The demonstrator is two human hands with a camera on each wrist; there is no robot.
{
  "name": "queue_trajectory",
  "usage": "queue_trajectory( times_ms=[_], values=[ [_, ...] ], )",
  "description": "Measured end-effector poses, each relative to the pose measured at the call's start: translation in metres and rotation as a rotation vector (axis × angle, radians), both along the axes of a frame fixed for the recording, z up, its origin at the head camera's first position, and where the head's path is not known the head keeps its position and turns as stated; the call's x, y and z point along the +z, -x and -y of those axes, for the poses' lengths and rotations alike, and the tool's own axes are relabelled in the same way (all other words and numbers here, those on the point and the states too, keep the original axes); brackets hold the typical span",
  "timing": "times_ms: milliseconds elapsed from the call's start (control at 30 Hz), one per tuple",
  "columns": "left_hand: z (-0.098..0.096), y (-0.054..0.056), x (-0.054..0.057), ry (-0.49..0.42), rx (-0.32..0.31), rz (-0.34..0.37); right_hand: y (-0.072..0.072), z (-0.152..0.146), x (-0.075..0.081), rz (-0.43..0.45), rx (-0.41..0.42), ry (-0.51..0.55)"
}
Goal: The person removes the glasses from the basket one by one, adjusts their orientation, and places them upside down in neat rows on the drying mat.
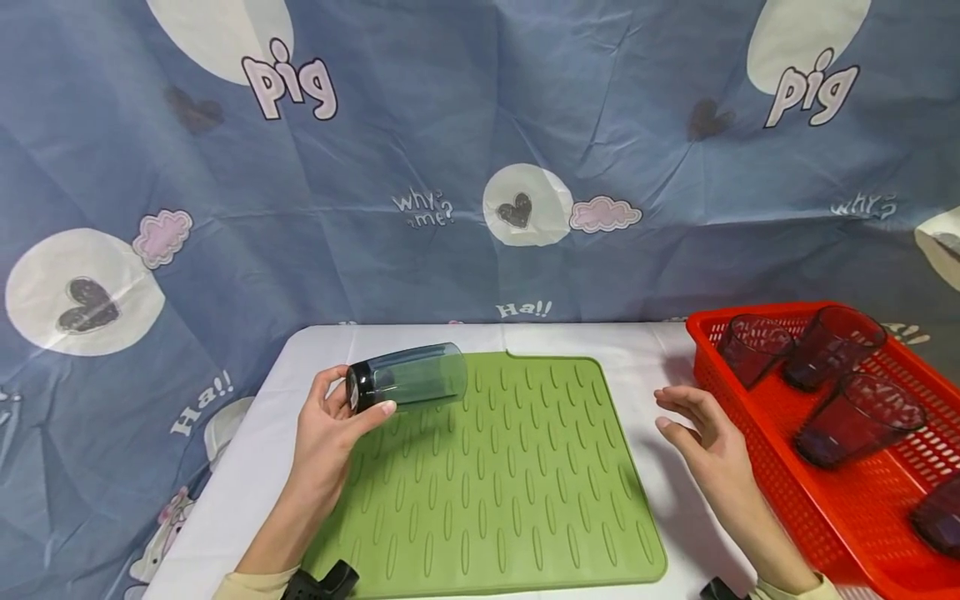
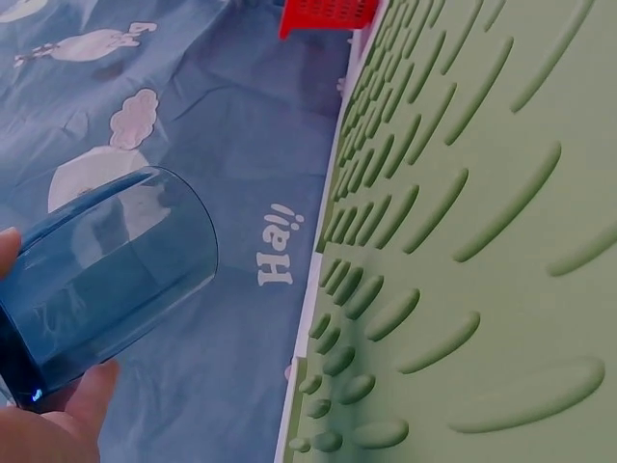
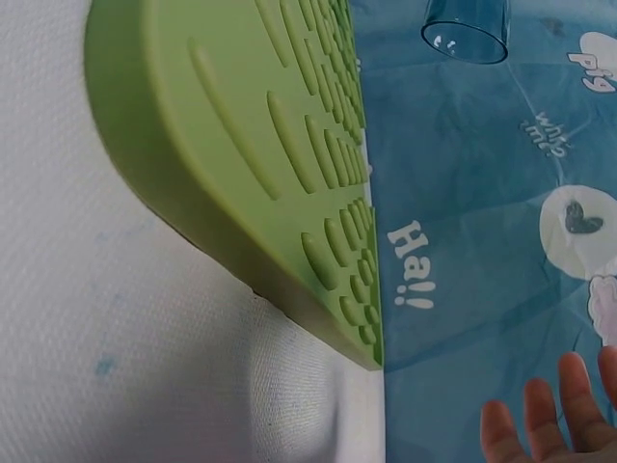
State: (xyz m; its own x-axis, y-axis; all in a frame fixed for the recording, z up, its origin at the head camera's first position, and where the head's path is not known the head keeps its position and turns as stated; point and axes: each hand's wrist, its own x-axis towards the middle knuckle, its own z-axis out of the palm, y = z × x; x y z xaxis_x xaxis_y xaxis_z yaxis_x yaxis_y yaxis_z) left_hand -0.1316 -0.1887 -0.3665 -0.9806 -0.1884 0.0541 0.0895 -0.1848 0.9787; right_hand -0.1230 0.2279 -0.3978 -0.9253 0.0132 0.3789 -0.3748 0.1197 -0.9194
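My left hand (image 1: pixel 326 437) grips a blue-tinted drinking glass (image 1: pixel 420 377) near its thick dark base, thumb along the lower side. The glass lies on its side in the air, mouth pointing right, above the back left of a green ridged mat (image 1: pixel 517 492). In the left wrist view the glass (image 2: pixel 120 260) shows its clear round rim. My right hand (image 1: pixel 708 442) holds nothing; its fingers are loosely bent between the mat and a red basket (image 1: pixel 780 500). The right wrist view catches only the fingers (image 3: pixel 545 420) at its lower right corner.
Inside the red basket stand several similar tinted glasses (image 1: pixel 858 421), some leaning. The basket's near wall rises close to my right forearm. A white cloth (image 1: pixel 637 358) covers the table under the mat, and a blue printed curtain (image 1: pixel 450 275) hangs behind it.
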Motion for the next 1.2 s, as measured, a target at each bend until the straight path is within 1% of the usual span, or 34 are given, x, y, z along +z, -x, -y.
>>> queue_trajectory(
  times_ms=[267,433,600,800,1033,1200],
  values=[
    [0.005,0.001,0.001,-0.001,-0.003,-0.026,0.0,0.0,0.0,-0.005,0.0,0.0],
    [0.006,0.002,0.002,-0.02,-0.002,-0.033,0.001,-0.001,0.0,-0.004,0.001,0.0],
    [0.008,0.002,0.002,-0.028,0.016,-0.028,0.001,0.0,-0.001,0.002,0.0,-0.002],
    [0.01,0.002,0.001,-0.015,0.03,-0.032,0.0,-0.001,-0.001,-0.002,-0.003,-0.005],
    [0.012,0.004,0.0,0.005,0.065,-0.038,0.0,0.0,-0.002,-0.003,0.003,-0.004],
    [0.014,0.004,0.0,0.013,0.079,-0.042,0.0,0.0,-0.002,-0.006,0.004,-0.006]
  ],
)
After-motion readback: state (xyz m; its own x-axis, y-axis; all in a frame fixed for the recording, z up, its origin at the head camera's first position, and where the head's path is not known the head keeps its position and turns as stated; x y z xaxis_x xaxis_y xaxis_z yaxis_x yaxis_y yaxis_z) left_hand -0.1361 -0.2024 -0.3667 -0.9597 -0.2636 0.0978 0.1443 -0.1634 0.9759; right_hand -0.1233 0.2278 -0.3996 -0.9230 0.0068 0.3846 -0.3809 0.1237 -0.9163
